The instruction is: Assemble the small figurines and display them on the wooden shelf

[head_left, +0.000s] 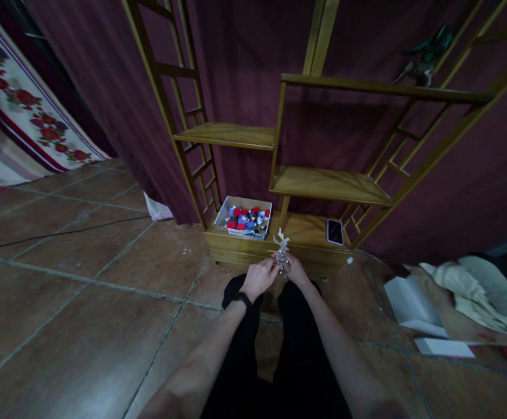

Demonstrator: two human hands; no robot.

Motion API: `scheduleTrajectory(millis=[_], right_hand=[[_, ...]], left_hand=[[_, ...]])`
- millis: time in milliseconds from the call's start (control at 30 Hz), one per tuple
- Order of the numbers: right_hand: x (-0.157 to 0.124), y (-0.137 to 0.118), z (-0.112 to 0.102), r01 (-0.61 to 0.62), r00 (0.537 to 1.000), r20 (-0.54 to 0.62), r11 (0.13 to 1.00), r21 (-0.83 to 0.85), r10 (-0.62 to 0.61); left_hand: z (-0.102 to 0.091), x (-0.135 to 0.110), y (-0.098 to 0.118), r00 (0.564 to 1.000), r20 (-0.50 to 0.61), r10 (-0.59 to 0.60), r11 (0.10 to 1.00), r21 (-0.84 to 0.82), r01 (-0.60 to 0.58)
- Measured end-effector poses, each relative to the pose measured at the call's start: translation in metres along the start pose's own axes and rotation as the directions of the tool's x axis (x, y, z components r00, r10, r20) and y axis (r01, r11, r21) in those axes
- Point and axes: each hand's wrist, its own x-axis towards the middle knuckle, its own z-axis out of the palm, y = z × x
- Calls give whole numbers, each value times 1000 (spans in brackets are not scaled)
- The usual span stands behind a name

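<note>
Between my two hands, in front of the low shelf unit, is a small clear plastic bag [282,247] with its twisted top pointing up; what it contains is too small to make out. My left hand [260,276] is closed on the left side of the bag. From the right, my right hand [295,269] closes round its lower part. Just beyond my left hand, an open cardboard box [221,213] sits on the bottom shelf, filled with small red, blue, white and black figures [245,220].
A wooden shelf unit [332,183] stands ahead, with a phone [335,231] on its bottom board and a dark figurine [425,58] higher up. White boxes [414,305] and cloth [475,294] lie at right. A black cable [61,234] crosses the tiled floor at left.
</note>
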Motion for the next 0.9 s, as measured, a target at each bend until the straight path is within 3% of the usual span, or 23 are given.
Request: scheduleTrajectory(millis=[200,600,900], right_hand=[[-1,-4,1,-47,997,59,998,-51,50],[-10,-19,-3,18,998,68,990,-141,-9],[-14,-18,-6,3,998,70,990,-142,7]], left_hand=[[1,-1,0,999,19,-48,996,79,46],[9,-5,-3,996,5,90,959,269,-88],[11,-3,-5,987,20,160,951,264,-159]])
